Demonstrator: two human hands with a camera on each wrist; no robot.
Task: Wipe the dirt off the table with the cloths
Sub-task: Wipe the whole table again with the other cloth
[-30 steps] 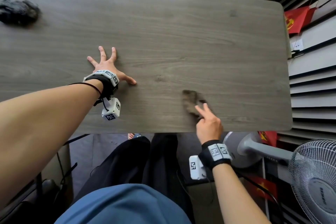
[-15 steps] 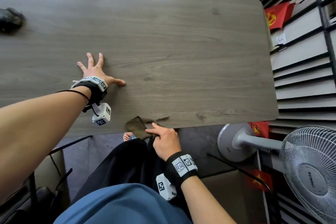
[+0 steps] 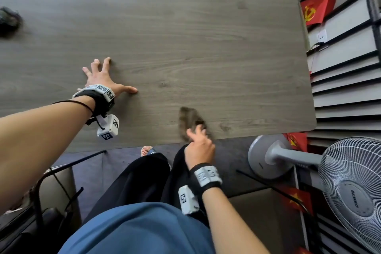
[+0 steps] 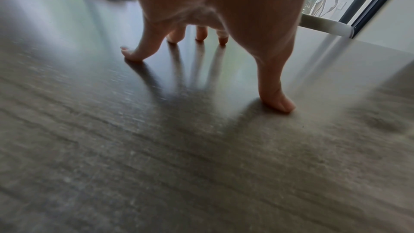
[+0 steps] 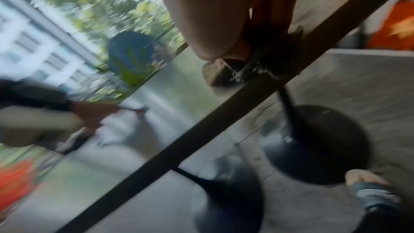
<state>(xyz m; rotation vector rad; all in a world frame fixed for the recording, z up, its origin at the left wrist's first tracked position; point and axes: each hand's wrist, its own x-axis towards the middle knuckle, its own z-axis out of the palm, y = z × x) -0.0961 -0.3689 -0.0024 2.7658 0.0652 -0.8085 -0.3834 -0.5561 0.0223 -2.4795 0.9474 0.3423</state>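
- Right grip (image 3: pixel 199 140): fingers curled onto the brown cloth (image 3: pixel 190 120), dragging it flat at the worktop (image 3: pixel 206 47) near edge, about 5 o'clock from centre.
- Left grip (image 3: pixel 103 77): holding nothing, fingers splayed, tips and thumb braced on the worktop at roughly 9 o'clock; palm arched clear in the left wrist view.
- Second, dark cloth (image 3: pixel 9 20) sits bunched and untouched at far 10 o'clock.
- Risk: cloth's near end seems to reach the lip, so a stroke toward 6 o'clock likely pulls it off onto the floor.
- Risk: fingertip-only pressure probably lets the cloth bunch and skip dirt.
- Right wrist view too blurred to confirm thumb contact.
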